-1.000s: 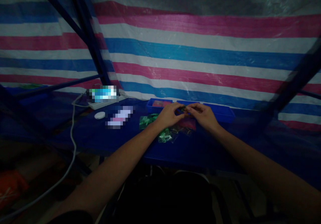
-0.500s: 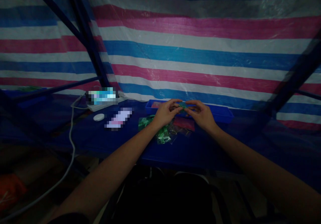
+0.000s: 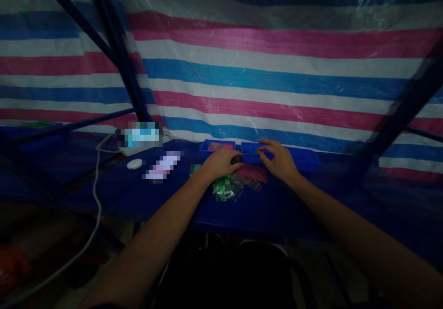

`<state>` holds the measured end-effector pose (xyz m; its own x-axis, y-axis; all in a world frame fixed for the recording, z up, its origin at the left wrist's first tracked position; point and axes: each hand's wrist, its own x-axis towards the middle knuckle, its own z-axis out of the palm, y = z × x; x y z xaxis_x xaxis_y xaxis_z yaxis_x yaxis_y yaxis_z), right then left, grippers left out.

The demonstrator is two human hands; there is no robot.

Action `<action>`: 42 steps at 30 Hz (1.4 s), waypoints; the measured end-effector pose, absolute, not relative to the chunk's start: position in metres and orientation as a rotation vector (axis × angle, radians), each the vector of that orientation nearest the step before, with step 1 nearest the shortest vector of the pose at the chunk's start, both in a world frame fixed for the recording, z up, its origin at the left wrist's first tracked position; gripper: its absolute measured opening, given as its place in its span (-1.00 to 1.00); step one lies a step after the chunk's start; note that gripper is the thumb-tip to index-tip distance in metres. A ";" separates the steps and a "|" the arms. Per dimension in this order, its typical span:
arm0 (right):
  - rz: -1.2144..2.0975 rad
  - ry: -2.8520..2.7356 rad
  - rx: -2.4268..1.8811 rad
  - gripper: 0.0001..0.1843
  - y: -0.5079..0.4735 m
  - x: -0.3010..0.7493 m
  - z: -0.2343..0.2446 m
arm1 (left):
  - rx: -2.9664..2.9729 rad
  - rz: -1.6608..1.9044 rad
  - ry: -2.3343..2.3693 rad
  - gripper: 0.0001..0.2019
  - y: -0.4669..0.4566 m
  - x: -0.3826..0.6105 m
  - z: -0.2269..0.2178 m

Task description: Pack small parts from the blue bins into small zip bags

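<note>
My left hand (image 3: 220,162) lies low over the dark blue table (image 3: 145,193), fingers curled, just in front of a small blue tray (image 3: 217,146) with something red in it. My right hand (image 3: 278,161) hovers at the front edge of a second blue tray (image 3: 304,157), thumb and forefinger pinched together; what they pinch is too small and dim to name. Between and below the hands lie a clear bag of green parts (image 3: 224,190) and a red bag (image 3: 254,172). Another green bag (image 3: 194,168) peeks out left of my left wrist.
A white power strip (image 3: 138,148) with a cable (image 3: 97,198) trailing off the table's left edge lies at the back left, beside a small white round object (image 3: 134,163). A striped tarp (image 3: 277,69) hangs close behind the trays. Dark poles (image 3: 117,50) slant up on the left.
My hands, joined on a small green piece a second ago, have come apart. The left hand dropped toward the table; the right stayed by the tray.
</note>
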<state>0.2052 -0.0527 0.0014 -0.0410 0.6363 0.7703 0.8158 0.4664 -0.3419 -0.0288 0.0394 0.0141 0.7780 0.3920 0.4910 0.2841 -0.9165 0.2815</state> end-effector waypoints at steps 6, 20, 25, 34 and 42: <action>-0.187 -1.756 -1.236 -0.85 -0.058 0.197 0.004 | 2.804 0.848 0.546 -0.83 0.044 -0.033 0.020; 0.704 -1.398 -0.991 -0.51 -0.059 0.175 -0.003 | 2.011 1.145 0.391 -0.75 0.002 0.003 0.020; 0.666 -1.332 -1.032 -0.52 -0.060 0.180 0.000 | 1.990 1.166 0.454 -0.66 0.010 -0.001 0.019; 0.726 -1.279 -0.985 -0.52 -0.053 0.186 -0.003 | 1.933 1.154 0.402 -0.50 0.016 0.000 0.015; 0.708 -1.191 -1.012 -0.44 -0.053 0.190 -0.007 | 2.365 1.294 0.411 -0.72 0.005 -0.005 0.023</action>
